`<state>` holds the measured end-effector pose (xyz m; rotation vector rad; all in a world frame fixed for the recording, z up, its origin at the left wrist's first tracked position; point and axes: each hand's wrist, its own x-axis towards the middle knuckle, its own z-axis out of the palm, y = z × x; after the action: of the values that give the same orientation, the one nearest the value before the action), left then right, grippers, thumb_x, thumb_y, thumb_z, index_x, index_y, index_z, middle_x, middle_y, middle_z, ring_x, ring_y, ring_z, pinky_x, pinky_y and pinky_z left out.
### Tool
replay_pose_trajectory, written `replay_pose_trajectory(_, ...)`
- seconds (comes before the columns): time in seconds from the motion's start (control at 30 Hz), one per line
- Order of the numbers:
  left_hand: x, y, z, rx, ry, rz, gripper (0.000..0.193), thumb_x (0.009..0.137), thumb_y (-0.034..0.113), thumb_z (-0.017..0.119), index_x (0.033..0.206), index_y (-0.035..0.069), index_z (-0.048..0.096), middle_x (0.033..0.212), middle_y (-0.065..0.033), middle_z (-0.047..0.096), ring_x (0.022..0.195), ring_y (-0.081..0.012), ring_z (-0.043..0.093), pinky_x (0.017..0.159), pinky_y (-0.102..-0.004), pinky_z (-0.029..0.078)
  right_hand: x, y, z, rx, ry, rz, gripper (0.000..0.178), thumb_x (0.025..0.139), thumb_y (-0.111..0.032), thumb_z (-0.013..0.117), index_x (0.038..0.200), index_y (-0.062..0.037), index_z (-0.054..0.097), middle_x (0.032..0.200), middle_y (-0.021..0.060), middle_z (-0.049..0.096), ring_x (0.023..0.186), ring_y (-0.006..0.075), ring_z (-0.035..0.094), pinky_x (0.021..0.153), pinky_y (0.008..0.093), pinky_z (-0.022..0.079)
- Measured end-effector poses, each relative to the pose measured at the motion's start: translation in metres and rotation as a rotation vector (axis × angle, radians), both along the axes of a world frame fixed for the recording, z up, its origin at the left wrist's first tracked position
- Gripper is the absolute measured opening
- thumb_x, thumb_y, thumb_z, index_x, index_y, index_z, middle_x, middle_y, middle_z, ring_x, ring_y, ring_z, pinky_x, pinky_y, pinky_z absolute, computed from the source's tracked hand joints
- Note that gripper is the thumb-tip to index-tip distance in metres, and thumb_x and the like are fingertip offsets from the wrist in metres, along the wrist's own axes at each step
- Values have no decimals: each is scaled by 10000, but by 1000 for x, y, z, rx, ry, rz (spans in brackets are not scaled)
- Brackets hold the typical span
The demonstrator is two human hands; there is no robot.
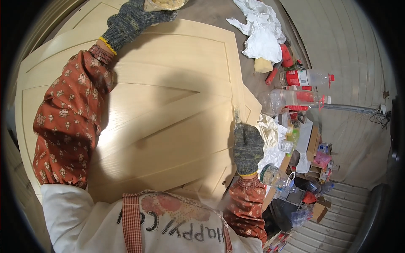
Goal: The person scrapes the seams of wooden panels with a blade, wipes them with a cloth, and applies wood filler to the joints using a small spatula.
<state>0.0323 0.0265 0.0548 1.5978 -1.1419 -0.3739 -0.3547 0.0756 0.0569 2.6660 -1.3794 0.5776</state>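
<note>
A pale cream wooden cabinet door (168, 122) with a raised frame and diagonal grooves lies in front of me. My left hand (133, 23), in a dark grey knit glove with a yellow cuff, is at the far side, closed on a bowl (164, 4) with pale yellowish contents; the picture's top edge cuts the bowl off. At the door's right edge, my right hand (248, 149), gloved alike, is closed around what looks like a paintbrush (237, 117). Its bristle end points away from me and meets the door's edge; the handle is hidden in the glove.
Another cream panel (252, 103) shows beneath the door at right. Beyond it are white crumpled plastic (263, 33), a yellow sponge-like block (263, 65), clear bottles (306, 78) with red caps, and a pale cloth (270, 130). Cardboard boxes (318, 211) and clutter stand at the lower right.
</note>
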Motion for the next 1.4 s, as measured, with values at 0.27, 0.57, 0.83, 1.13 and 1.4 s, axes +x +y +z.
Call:
replay_pose_trajectory(0.27, -1, 0, 1, -12, -24, -4, 591, 706, 292, 826, 1170, 60, 543, 1045, -99, 663, 974, -214, 631, 848, -335, 505, 15, -6, 11, -113, 489, 95, 137, 870, -172, 620, 933, -57, 662, 807, 135, 622, 725, 289, 616, 647, 391, 490)
replay_pose_trajectory(0.57, 2, -6, -5, -30, -23, -11, 548, 710, 278, 819, 1139, 44, 568, 1030, -107, 666, 951, -219, 638, 824, -338, 515, 29, -1, 11, -123, 871, 136, 197, 841, -145, 515, 971, -14, 583, 714, 70, 536, 627, 215, 577, 547, 360, 440)
replay_pose_trajectory(0.83, 2, 0, -5, -121, 76, -116, 534, 705, 206, 830, 1138, 46, 561, 1011, -85, 659, 934, -185, 621, 829, -324, 511, 25, -3, 11, -70, 710, 163, 203, 819, -148, 528, 961, -17, 589, 714, 83, 555, 644, 233, 593, 563, 383, 458)
replay_pose_trajectory(1.13, 2, 0, -1, -153, 187, -166, 546, 701, 191, 835, 1146, 48, 553, 1021, -70, 652, 937, -169, 604, 838, -314, 499, 14, -19, 10, -160, 631, 226, 188, 861, -176, 549, 961, -27, 604, 767, 148, 585, 679, 314, 588, 615, 429, 472)
replay_pose_trajectory(1.4, 1, 3, 2, -132, 166, -136, 553, 707, 196, 830, 1162, 52, 550, 1035, -70, 651, 954, -174, 601, 856, -313, 491, -5, -18, 10, 210, 106, -11, 225, 921, -193, 543, 1042, -18, 617, 912, 100, 634, 804, 205, 617, 698, 330, 512)
